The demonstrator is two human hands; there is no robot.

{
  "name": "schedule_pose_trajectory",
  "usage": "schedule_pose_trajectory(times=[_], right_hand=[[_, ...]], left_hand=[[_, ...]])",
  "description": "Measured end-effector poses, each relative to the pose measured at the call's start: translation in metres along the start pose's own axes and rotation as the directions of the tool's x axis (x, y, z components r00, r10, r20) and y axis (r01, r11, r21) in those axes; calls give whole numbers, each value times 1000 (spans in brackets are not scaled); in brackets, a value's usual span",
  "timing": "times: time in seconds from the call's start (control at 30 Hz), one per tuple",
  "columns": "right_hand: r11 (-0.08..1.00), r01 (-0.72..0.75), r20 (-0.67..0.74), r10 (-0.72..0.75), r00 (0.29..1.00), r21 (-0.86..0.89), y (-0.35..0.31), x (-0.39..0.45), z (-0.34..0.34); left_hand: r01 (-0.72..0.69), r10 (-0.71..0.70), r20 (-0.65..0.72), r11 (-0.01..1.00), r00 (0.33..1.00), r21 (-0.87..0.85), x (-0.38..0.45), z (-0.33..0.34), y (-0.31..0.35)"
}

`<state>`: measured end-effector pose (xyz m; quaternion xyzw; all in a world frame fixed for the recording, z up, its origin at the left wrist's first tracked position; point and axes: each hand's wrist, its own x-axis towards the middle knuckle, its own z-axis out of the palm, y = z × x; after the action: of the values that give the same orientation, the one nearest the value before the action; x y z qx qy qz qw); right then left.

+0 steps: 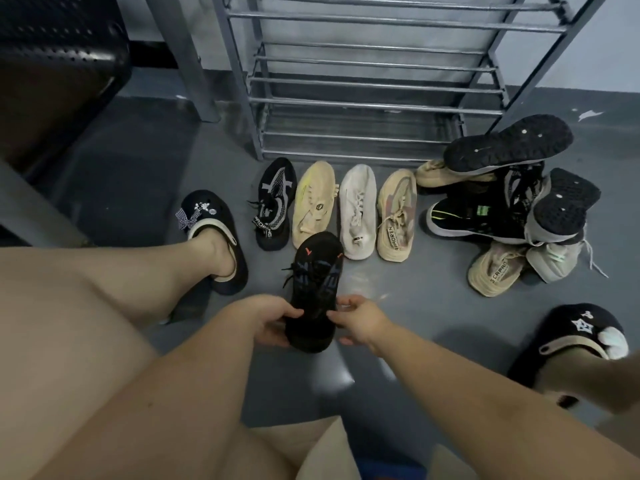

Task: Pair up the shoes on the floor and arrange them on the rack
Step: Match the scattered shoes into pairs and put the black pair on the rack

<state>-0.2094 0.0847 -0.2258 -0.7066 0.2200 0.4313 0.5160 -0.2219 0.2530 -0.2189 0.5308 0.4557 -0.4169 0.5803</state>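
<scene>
Head view: both hands on one black sneaker [317, 299], held low over the floor [415, 306] in front of the person. Left hand [268, 318] closed on the heel's left side, right hand [360, 322] pinching the right side near the collar; each grip is partly closed around the shoe, nothing else in either hand. Long axis runs away from the person, toe toward the rack [363, 81], heel nearest the body. Both hands about equally near; left wraps more of the heel.

Just beyond the toe, a row of four shoes lies parallel, toes toward the rack's bottom edge: black patterned sneaker [275, 202], yellow-tan sneaker [313, 204], white sneaker [357, 211], tan sneaker [396, 214]. The likely mate is the black patterned one, forward-left of the grip, though patterns differ slightly; cannot confirm the match. Right of the row, a jumbled pile [502, 199] of dark and tan shoes near the rack's right leg, some sole-up.

Rack shelves look empty, straight ahead. Open floor around the held shoe; the person's own clog [214, 237] on the left, other clog [581, 334] at right, bound the working lane.
</scene>
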Motion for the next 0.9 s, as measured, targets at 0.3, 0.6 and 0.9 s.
schedule_pose_trajectory(times=[0.3,0.6,0.9], right_hand=[[1000,-22,-15,22,1000,-6,7,13,31],[999,-19,18,19,1000,-50,9,15,39],[992,-24,41,30,999,-120,12,12,41]], left_hand=[[68,-75,-42,988,996,-141,2,-13,-20],[109,-120,-87,987,989,-116,-1,-14,-24],[125,-93,-162,972,982,199,-1,-8,-19]])
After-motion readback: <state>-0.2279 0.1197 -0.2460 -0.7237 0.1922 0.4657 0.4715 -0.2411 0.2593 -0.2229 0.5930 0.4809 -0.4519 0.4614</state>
